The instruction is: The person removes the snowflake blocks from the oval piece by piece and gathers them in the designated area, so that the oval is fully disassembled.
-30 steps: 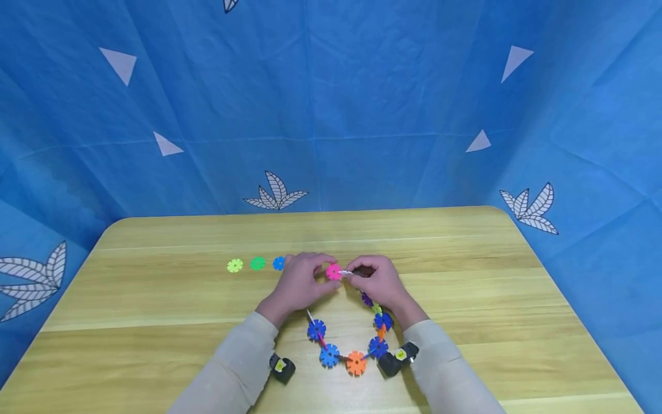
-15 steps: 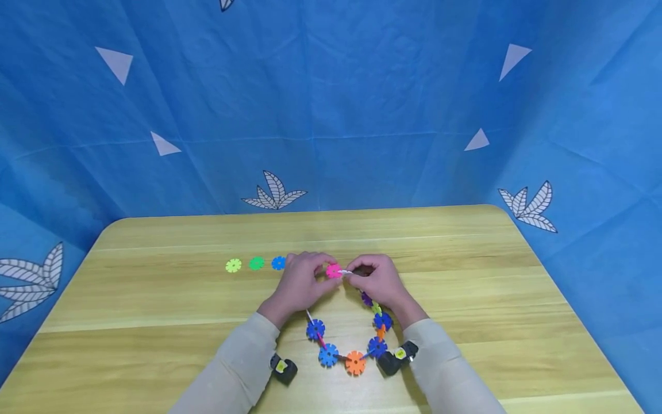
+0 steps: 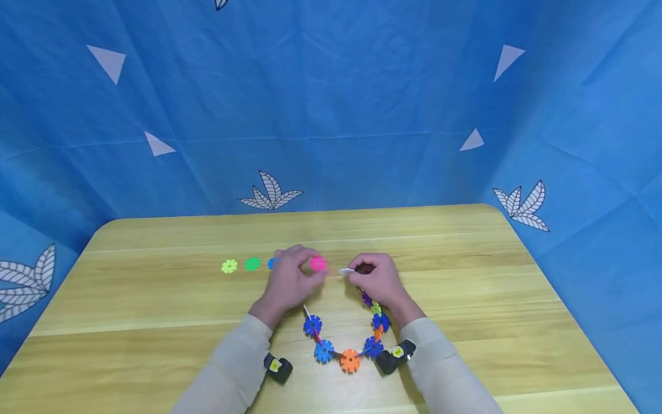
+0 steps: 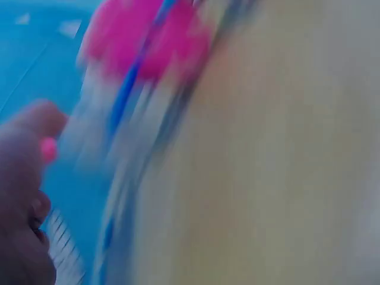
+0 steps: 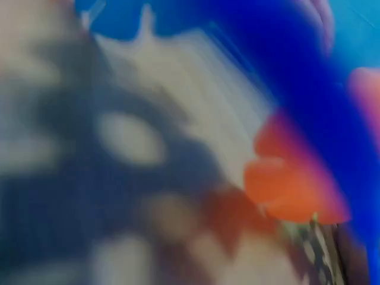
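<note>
My left hand [image 3: 287,280] pinches a pink notched disc [image 3: 318,264] between thumb and fingers; motion blurs it. To its right, my right hand [image 3: 381,280] pinches a white notched disc [image 3: 347,271], seen edge-on. A gap separates the two discs. A curved chain of interlocked notched discs lies on the table below, with an orange disc [image 3: 350,361] at its bottom. Its right side runs up to a purple disc [image 3: 366,299] beside my right hand, where the rest is hidden. A thin white disc [image 3: 307,311] tops the left side. Both wrist views are badly blurred.
Left of my left hand, a yellow-green disc [image 3: 229,266], a green disc [image 3: 252,264] and a partly covered blue disc [image 3: 273,263] lie in a row. The wooden table [image 3: 155,299] ends at a blue patterned cloth [image 3: 331,115].
My left hand has moved left with the pink disc, which was against the white disc and is now apart from it. The right hand stays nearly in place.
</note>
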A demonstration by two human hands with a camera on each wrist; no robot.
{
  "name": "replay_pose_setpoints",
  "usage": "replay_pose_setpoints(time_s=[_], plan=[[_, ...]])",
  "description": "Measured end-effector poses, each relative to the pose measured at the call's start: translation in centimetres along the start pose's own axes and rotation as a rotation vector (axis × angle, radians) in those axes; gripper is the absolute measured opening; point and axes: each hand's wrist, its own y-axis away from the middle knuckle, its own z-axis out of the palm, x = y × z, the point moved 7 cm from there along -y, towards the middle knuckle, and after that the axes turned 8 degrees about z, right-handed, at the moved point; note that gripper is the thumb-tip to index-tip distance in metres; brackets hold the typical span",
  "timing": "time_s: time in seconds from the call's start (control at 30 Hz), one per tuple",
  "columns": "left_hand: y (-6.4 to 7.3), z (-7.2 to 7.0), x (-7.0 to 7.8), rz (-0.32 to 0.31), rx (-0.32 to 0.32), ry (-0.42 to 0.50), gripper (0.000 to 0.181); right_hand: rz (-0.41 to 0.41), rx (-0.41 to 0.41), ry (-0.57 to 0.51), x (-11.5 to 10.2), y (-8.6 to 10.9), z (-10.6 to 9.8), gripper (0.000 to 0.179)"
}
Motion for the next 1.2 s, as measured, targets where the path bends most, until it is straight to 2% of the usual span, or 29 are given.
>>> replay_pose_setpoints(time_s=[0.07, 0.13, 0.2, 0.33, 0.43, 0.6, 0.87, 1.2], plan=[[0.1, -1.7, -1.0, -0.046, 0.084, 0.029, 0.025, 0.006, 0.018, -0.015, 0.3, 0.1, -0.6, 0.008], [0.3, -3.1, -1.8, -0.070, 0.139, 0.043, 0.028, 0.010, 0.040, -0.032, 0.6, 0.1, -1.3, 0.009], [0.3, -3.8, -2.3, -0.081, 0.137, 0.043, 0.029, 0.010, 0.042, -0.030, 0.7, 0.2, -1.6, 0.007], [0.9, -4.3, -3.0, -0.135, 0.116, 0.055, 0.033, 0.019, 0.013, -0.030, 0.9, 0.2, -1.4, 0.003], [1.5, -4.8, -3.6, -0.189, 0.135, 0.052, 0.033, 0.023, -0.012, -0.028, 0.8, 0.1, -0.9, 0.004], [2.3, -6.0, -4.6, -0.243, 0.173, 0.028, 0.031, 0.032, -0.008, -0.042, 0.6, 0.1, -0.5, 0.004], [3.8, -8.1, -6.5, -0.259, 0.238, -0.027, 0.028, 0.005, -0.013, -0.046, 0.6, -0.4, -0.3, 0.004], [5.5, -10.2, -8.4, -0.331, 0.251, -0.091, 0.032, 0.010, -0.015, -0.069, 0.7, -0.6, 0.3, 0.004]])
